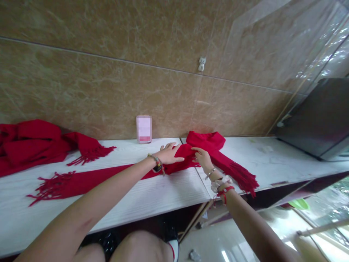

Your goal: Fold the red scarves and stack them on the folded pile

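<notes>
A long red scarf (100, 178) with a fringed end at the left stretches along the white worktop towards my hands. My left hand (169, 154) rests on the red cloth with its fingers spread and thumb apart. Close by on the right, my right hand (202, 159) has its fingers bent around the edge of the scarf, in what looks like a pinch; its fingertips are partly hidden. Just beyond, a looped red length (208, 140) and a fringed red end (241, 176) lie on the worktop. Whether these belong to the same scarf, I cannot tell.
Another red scarf (38, 142) lies heaped at the far left. A phone (144, 129) leans upright against the tiled wall (109, 80). A dark boxy appliance (316, 116) stands at the right end of the worktop (261, 156). Below are open shelves and a green basin (299, 204).
</notes>
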